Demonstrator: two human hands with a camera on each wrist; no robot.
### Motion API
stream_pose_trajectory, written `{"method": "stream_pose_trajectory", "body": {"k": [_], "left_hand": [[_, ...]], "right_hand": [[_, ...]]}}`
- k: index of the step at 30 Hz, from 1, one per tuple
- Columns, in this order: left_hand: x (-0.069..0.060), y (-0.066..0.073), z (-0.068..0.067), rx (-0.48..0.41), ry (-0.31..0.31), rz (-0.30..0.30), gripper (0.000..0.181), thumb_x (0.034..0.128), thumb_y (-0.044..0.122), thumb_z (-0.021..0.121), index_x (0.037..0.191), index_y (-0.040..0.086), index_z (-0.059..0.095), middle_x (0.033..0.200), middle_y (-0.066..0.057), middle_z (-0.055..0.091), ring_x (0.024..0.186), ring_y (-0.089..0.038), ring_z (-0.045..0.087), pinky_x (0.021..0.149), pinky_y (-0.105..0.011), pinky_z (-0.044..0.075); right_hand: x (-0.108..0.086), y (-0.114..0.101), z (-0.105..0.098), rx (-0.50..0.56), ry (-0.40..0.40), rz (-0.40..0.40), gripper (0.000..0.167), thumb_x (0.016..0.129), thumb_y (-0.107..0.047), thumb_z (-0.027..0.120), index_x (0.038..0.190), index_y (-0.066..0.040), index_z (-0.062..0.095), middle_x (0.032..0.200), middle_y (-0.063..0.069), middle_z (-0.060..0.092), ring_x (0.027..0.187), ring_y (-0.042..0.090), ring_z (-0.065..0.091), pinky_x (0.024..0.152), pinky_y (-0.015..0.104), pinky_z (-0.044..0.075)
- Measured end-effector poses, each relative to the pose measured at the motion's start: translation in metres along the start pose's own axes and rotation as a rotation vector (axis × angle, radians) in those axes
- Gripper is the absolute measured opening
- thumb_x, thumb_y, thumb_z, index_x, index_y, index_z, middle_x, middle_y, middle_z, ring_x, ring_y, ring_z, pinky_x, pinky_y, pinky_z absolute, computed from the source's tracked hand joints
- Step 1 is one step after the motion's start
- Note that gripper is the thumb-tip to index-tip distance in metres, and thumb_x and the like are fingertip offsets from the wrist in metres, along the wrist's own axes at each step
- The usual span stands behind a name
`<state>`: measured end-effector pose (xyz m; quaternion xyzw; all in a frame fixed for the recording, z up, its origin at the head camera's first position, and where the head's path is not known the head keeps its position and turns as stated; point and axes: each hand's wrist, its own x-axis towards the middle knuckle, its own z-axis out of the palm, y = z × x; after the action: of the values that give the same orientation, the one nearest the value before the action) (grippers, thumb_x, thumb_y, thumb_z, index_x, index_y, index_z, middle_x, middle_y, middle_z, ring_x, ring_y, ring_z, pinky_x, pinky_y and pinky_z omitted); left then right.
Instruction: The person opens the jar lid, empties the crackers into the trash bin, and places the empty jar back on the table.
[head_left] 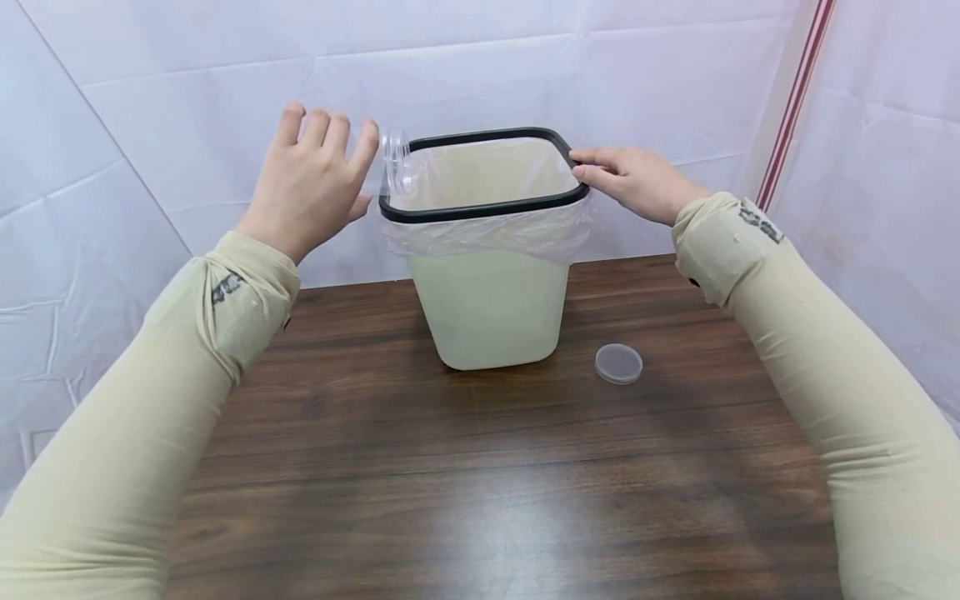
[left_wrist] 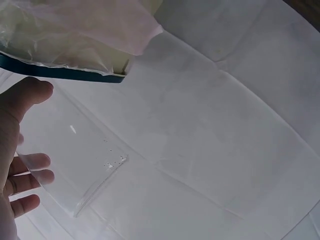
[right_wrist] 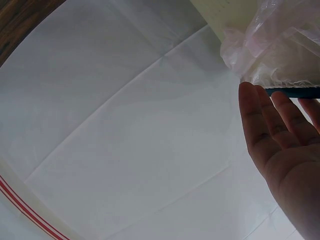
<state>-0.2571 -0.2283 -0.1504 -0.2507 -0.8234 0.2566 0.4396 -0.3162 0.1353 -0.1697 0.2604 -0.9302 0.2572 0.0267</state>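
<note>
A clear plastic jar (head_left: pixel 395 158) lies on its side in my left hand (head_left: pixel 315 171), its threaded mouth over the left side of the bin's black rim (head_left: pixel 480 210). Fingers and thumb grip the jar's body; in the left wrist view the see-through jar (left_wrist: pixel 75 145) shows small specks near its base. The pale green bin (head_left: pixel 491 308) stands upright, lined with a thin translucent bag (head_left: pixel 487 237) folded over its top edge. My right hand (head_left: pixel 637 179) touches the rim's right side, fingers fairly straight, as the right wrist view also shows.
A round clear lid (head_left: pixel 618 363) lies on the dark wooden table (head_left: pixel 450 467), right of the bin. White sheeting (head_left: pixel 480 75) hangs behind the table and along both sides. A red-striped strip (head_left: pixel 795 108) runs down the back right corner.
</note>
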Motion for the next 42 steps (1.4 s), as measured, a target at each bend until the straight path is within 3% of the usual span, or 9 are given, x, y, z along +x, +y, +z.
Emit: {"method": "stream_pose_trajectory", "body": {"k": [8,16,25,34,42], "left_hand": [[-0.003,0.001,0.002,-0.017,0.014,-0.04,0.069,0.071,0.029,0.081,0.123,-0.003,0.05,0.104,-0.028,0.061,0.098,-0.042,0.056,0.096,-0.051,0.038],[-0.006,0.003,0.005,-0.079,0.012,-0.12,0.067,0.073,0.03,0.079,0.124,-0.002,0.05,0.104,-0.028,0.061,0.098,-0.044,0.056,0.097,-0.05,0.036],[-0.008,0.004,0.007,-0.103,0.008,-0.155,0.068,0.0734,0.031,0.08,0.124,-0.002,0.049,0.103,-0.027,0.061,0.099,-0.043,0.055,0.095,-0.049,0.036],[-0.011,0.005,0.008,-0.212,-0.025,-0.242,0.067,0.075,0.031,0.079,0.123,-0.003,0.047,0.106,-0.027,0.059,0.101,-0.044,0.053,0.097,-0.051,0.033],[-0.015,0.007,0.011,-0.247,0.009,-0.293,0.067,0.0746,0.033,0.078,0.123,-0.001,0.047,0.105,-0.025,0.06,0.1,-0.044,0.053,0.096,-0.05,0.032]], "right_hand": [[-0.001,0.001,-0.001,0.011,0.001,-0.013,0.057,0.102,-0.044,0.034,0.15,-0.014,0.034,0.155,0.013,0.033,0.143,0.034,0.032,0.116,0.052,0.026],[-0.002,0.004,-0.001,0.002,-0.006,-0.008,0.057,0.102,-0.044,0.034,0.15,-0.014,0.033,0.156,0.014,0.032,0.143,0.035,0.03,0.116,0.052,0.025],[-0.002,0.003,0.0,0.003,0.006,-0.007,0.057,0.101,-0.044,0.035,0.15,-0.014,0.035,0.155,0.014,0.034,0.143,0.034,0.031,0.116,0.052,0.026],[-0.001,0.004,0.0,0.02,-0.003,0.007,0.058,0.101,-0.046,0.035,0.15,-0.015,0.033,0.155,0.013,0.033,0.144,0.034,0.03,0.116,0.052,0.025],[-0.001,0.004,0.001,0.028,0.0,0.0,0.058,0.101,-0.046,0.035,0.15,-0.016,0.033,0.156,0.013,0.032,0.144,0.034,0.029,0.116,0.053,0.025]]}}
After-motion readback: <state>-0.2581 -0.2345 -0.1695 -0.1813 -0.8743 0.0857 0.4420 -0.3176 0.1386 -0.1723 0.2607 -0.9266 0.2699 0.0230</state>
